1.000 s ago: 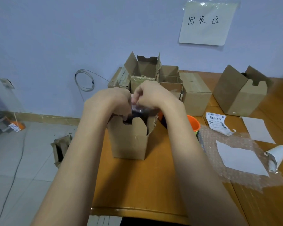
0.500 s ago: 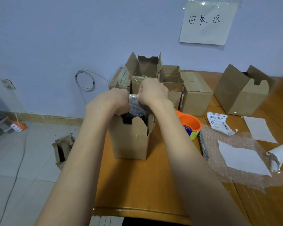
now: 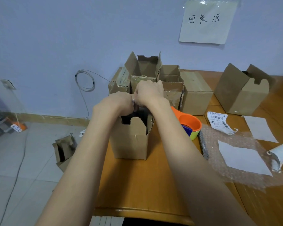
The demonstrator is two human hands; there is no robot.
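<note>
An open cardboard box [image 3: 131,141] stands upright on the wooden table [image 3: 137,190] in front of me. Over its mouth my left hand [image 3: 116,102] and my right hand [image 3: 149,92] meet, both curled round a clear plastic-wrapped dark item [image 3: 136,106] that sticks out of the box. Only a sliver of the wrapping shows between the hands; the rest of the item is hidden inside the box and behind my fingers.
Several cardboard boxes [image 3: 194,92] are stacked at the back, another open box [image 3: 242,93] at the right. Nested orange, blue and yellow cups [image 3: 190,123] sit right of the box. Bubble wrap [image 3: 238,160], paper sheets, a label and a paper roll [image 3: 279,154] lie right. A box [image 3: 64,149] lies on the floor.
Both hands have risen slightly above the box mouth, pulling the wrapped item up. My right forearm has shifted, uncovering the orange cup.
</note>
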